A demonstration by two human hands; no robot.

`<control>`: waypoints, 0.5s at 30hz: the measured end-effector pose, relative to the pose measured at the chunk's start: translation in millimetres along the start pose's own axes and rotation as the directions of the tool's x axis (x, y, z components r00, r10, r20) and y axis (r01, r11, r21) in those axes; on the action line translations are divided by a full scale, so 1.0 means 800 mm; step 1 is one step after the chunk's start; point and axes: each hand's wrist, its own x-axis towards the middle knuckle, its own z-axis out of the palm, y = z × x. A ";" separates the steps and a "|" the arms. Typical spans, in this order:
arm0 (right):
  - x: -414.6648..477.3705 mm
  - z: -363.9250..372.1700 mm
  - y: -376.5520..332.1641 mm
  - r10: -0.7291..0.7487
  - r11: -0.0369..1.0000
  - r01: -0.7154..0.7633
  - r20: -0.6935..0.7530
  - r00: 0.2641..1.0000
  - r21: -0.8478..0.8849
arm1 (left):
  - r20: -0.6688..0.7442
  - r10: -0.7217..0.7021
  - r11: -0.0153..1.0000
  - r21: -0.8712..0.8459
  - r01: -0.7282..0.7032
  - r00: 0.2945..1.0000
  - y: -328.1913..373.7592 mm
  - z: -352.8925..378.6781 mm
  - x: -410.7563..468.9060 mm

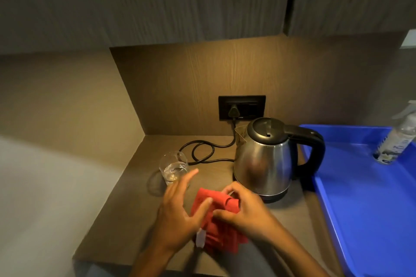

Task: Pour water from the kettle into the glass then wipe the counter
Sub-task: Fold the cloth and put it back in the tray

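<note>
A steel kettle [267,162] with a black lid and handle stands on its base on the brown counter [126,216], lid shut. To its left a clear glass [173,167] holds some water. In front of the kettle a red cloth [219,229] with a white tag is bunched between both hands above the counter. My right hand [245,211] pinches a fold of the cloth at its top. My left hand [180,209] has its thumb against the cloth and its fingers spread, pointing toward the glass.
The kettle's black cord [202,150] loops across the counter to a plug in the black wall socket [242,107]. A blue tray [369,198] fills the right side, with a spray bottle [396,137] standing in it. Cabinets hang overhead.
</note>
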 end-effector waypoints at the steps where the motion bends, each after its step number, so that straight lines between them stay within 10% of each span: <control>1: -0.009 -0.017 -0.001 -0.032 0.996 0.034 -0.023 0.999 0.083 | 0.085 -0.075 0.995 -0.061 0.080 0.994 0.011 0.008 -0.006; 8: -0.078 -0.139 0.028 0.082 0.886 0.142 -0.449 0.890 0.441 | 0.319 -0.047 0.770 -0.592 0.237 0.947 0.110 0.088 0.005; 12: -0.112 -0.198 0.066 -0.043 0.998 0.055 -0.764 0.643 -0.010 | 0.350 0.124 0.925 -0.380 0.020 0.929 0.179 0.159 0.020; 15: -0.140 -0.243 0.105 -0.102 0.950 -0.151 -0.730 0.675 -0.272 | 0.486 0.231 0.971 -0.172 -0.167 0.843 0.217 0.216 0.024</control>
